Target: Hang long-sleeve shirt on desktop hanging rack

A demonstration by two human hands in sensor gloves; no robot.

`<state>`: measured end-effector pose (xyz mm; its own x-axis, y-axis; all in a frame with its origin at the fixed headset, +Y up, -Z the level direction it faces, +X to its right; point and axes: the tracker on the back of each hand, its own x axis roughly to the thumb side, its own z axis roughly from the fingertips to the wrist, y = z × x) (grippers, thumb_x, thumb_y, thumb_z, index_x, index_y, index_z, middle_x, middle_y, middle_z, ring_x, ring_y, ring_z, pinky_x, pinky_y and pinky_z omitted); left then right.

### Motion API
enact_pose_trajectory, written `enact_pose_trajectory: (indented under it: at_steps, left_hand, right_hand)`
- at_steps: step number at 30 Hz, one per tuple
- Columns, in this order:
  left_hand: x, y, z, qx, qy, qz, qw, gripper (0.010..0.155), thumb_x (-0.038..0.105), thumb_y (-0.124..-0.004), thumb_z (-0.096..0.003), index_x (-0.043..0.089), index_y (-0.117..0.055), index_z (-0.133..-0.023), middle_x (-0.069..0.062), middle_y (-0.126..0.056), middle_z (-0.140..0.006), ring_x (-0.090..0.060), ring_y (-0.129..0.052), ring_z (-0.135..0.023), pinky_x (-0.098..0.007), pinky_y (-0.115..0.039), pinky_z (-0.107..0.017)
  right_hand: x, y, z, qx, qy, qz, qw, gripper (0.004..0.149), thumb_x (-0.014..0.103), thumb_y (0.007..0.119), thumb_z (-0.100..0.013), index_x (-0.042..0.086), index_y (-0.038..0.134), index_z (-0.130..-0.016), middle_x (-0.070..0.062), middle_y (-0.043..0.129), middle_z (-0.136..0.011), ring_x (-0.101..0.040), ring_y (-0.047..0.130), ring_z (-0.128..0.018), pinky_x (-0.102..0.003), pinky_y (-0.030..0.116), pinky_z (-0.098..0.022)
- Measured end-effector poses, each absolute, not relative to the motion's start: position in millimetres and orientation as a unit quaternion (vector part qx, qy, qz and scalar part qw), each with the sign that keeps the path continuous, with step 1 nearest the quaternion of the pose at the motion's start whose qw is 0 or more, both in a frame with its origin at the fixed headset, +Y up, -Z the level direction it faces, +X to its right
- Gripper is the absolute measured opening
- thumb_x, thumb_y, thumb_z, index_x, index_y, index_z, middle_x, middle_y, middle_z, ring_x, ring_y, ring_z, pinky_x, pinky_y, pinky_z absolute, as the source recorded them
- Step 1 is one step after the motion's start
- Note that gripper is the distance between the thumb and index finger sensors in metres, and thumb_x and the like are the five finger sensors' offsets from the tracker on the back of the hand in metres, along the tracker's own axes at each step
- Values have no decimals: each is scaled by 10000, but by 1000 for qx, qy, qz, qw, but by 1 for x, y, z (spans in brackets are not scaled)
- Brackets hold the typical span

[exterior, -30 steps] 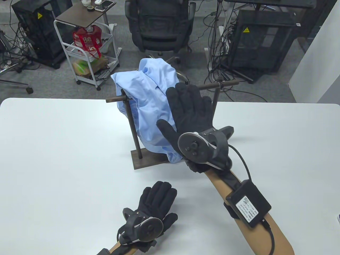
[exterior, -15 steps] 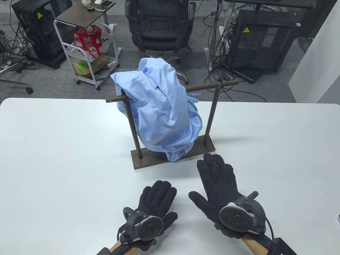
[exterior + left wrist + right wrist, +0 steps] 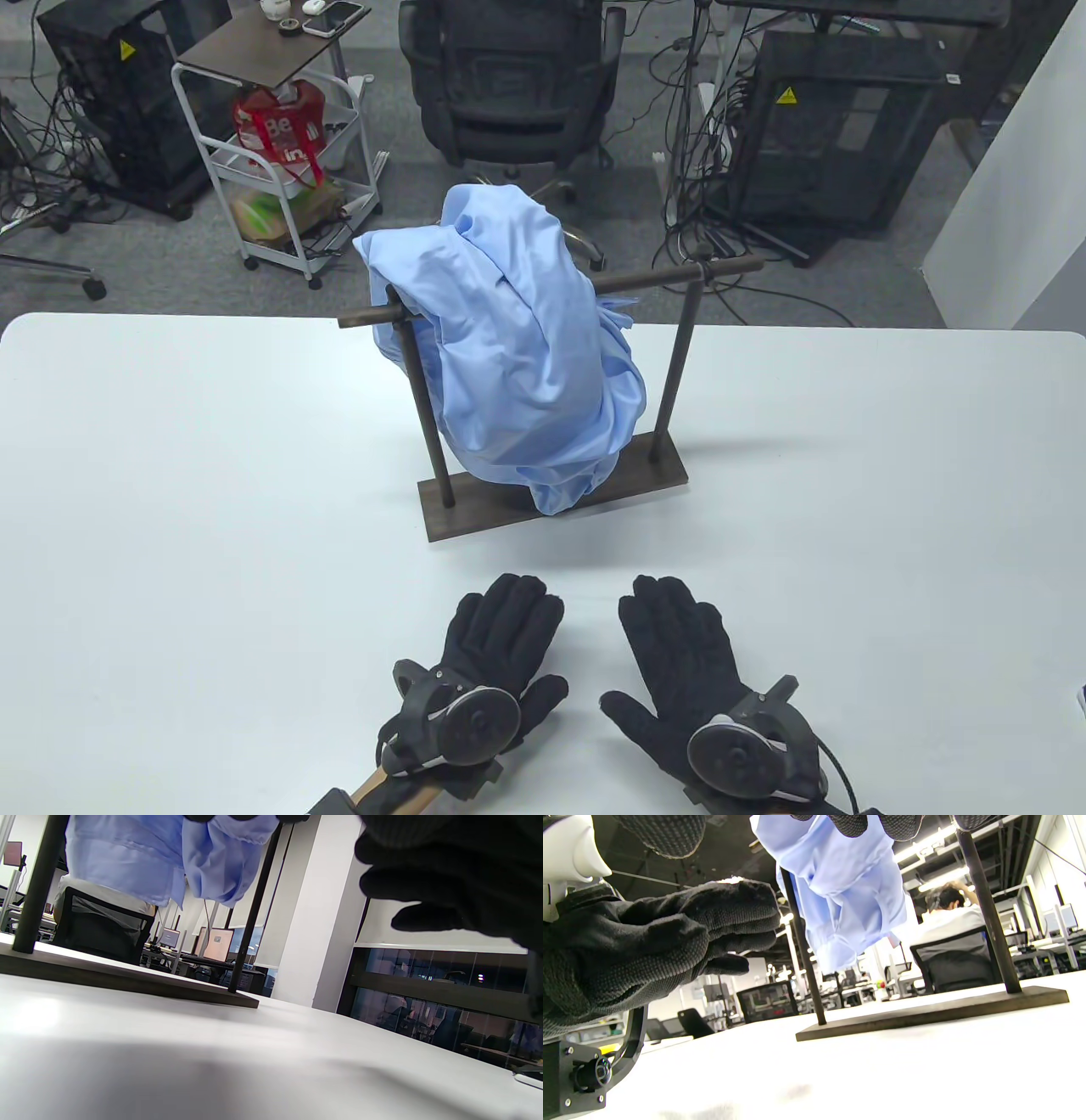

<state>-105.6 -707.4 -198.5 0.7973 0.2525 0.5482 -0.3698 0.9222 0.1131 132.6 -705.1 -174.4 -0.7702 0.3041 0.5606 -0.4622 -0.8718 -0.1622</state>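
Note:
A light blue long-sleeve shirt hangs bunched over the left half of the dark rack's crossbar; its lowest fold hangs down to the rack's base. It also shows in the left wrist view and the right wrist view. My left hand lies flat and empty on the white table near the front edge. My right hand lies flat and empty beside it, fingers spread. Both hands are apart from the rack.
The rack stands mid-table on the white table. Beyond the far edge are an office chair, a white cart and black cabinets with cables on the floor.
My right hand let go of the shirt at the rack, drew back to the front of the table and settled flat beside the left hand. The left hand barely moved.

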Motion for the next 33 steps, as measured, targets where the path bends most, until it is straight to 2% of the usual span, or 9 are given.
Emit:
enact_pose_trajectory:
  at_steps: [9,33]
  left_hand:
    - [-104,-711,-200,100,-276,159,943,829,573,-668,-417,241,-338,-1101,-47,-315,-1176,-337,-379,-1126,-653,-448,-778]
    - [-99,-715,-197,85,-289,155,941,828,573,-667,-417,242,-338,-1101,-45,-315,-1175,-338,-380,-1125,-651,-451,-778]
  right_hand:
    - [135,-727,-178,265,-107,935,208,825,578,641,-545,166,244,-1138,-199,253,-1220,-533,321,-1090,-732,384,-706]
    - [135,-730,-178,266,-116,937,197,793,569,645,-537,183,292,-1134,-175,288,-1220,-518,340,-1092,-725,393,-708]
